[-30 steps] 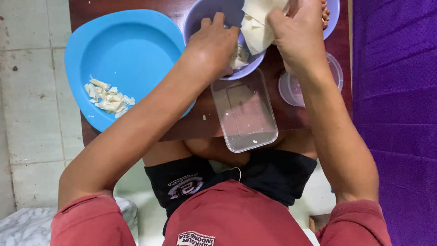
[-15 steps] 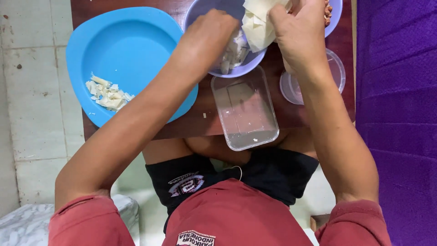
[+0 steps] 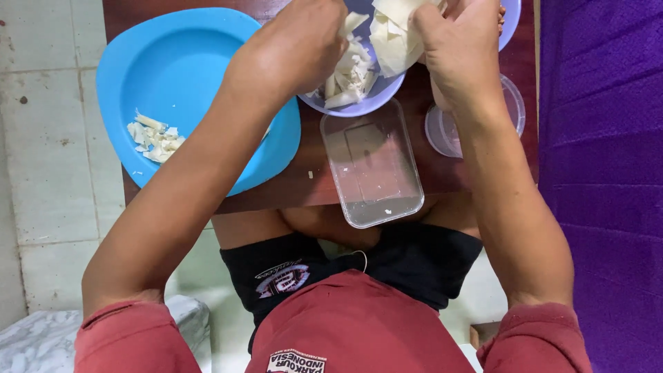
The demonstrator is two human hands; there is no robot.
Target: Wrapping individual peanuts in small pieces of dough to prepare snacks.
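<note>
A stack of thin, pale, cream-coloured sheets [image 3: 395,34] is seen at the top centre of the frame, partly cut off by the upper edge, held above the right side of a lilac bowl [image 3: 359,103]. The stack is gripped by the right hand [image 3: 459,52], whose fingers are closed over its right side, the thumb lying across the front of the sheets. The left hand [image 3: 297,48] is placed just to the left, over the bowl, with its fingers curled inward and pressed together near the left edge of the sheets; what is pinched under them cannot be told. Inside the bowl, below the two hands, a heap of pale torn strips [image 3: 349,79] is gathered.

Just below the bowl, a clear rectangular container [image 3: 373,166] is set on the dark wooden table [image 3: 311,186], its near end reaching over the table edge. To its right, under the right wrist, a clear round tub [image 3: 449,131] is found. A second lilac bowl [image 3: 507,21] is partly seen at the upper right, behind the right hand. At the upper left, a large blue plate [image 3: 193,76] is laid, with a small pile of pale scraps [image 3: 153,137] on its left part. A purple cloth [image 3: 601,173] fills the right side of the frame.
</note>
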